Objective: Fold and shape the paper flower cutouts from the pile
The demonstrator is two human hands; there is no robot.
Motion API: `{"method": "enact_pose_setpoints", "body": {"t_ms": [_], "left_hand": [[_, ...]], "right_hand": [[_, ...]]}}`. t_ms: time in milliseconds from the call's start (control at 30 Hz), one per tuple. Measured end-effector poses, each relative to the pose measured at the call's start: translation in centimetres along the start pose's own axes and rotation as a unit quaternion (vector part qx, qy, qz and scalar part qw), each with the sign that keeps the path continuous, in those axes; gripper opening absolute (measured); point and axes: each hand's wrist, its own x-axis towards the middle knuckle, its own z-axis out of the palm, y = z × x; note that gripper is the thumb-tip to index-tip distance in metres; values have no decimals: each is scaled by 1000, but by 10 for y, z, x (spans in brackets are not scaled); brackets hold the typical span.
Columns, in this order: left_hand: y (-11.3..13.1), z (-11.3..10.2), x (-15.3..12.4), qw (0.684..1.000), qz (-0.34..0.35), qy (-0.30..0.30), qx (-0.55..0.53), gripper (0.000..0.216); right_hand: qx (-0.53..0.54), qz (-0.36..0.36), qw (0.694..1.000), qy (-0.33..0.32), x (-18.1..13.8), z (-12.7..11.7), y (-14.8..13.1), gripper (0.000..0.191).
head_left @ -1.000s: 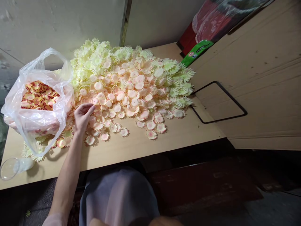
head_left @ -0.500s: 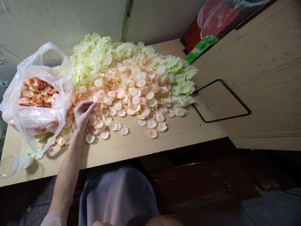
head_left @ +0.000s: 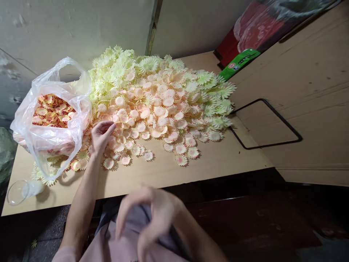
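Observation:
A wide heap of paper-like flower pieces (head_left: 163,109) covers the table, pale pink in front and yellow-green behind. My left hand (head_left: 101,136) is at the heap's front left, thumb and fingers pinched together among the pink pieces; whatever lies between the fingertips is hidden. Over my lap, in front of the table edge, my right hand (head_left: 152,214) hangs blurred, its fingers curved and apart with nothing visible in them. Left of my left hand stands a translucent plastic bag (head_left: 56,140), its mouth showing yellow pieces with red edges (head_left: 53,112).
A clear cup (head_left: 24,191) lies on its side at the table's (head_left: 169,174) front left corner. On the right, a large cardboard box (head_left: 305,94) with a black wire frame (head_left: 280,111) borders the table. A green packet (head_left: 238,64) sits behind it.
My right hand has risen into view from the bottom edge. My left hand stays by the pink pieces. The whole view has shifted, so things appear slightly farther right.

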Motion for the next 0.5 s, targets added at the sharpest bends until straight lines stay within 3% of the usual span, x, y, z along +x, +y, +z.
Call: {"method": "enact_pose_setpoints", "body": {"t_ms": [33, 100, 167, 300, 500], "left_hand": [[0, 0, 0, 1000, 1, 0, 1, 28], [1, -1, -1, 1000, 6, -1, 2, 27], [1, -2, -1, 1000, 10, -6, 7, 28], [2, -2, -1, 1000, 12, -22, 2, 28], [5, 2, -3, 1000, 4, -6, 10, 25]], "right_hand": [[-17, 15, 998, 55, 5, -16, -2, 31], [-80, 44, 969, 228, 21, -50, -2, 26], [-161, 47, 931, 324, 41, -81, 5, 29], [-223, 46, 900, 371, 74, -127, 25, 36], [-187, 11, 920, 344, 73, -147, 42, 36]]}}
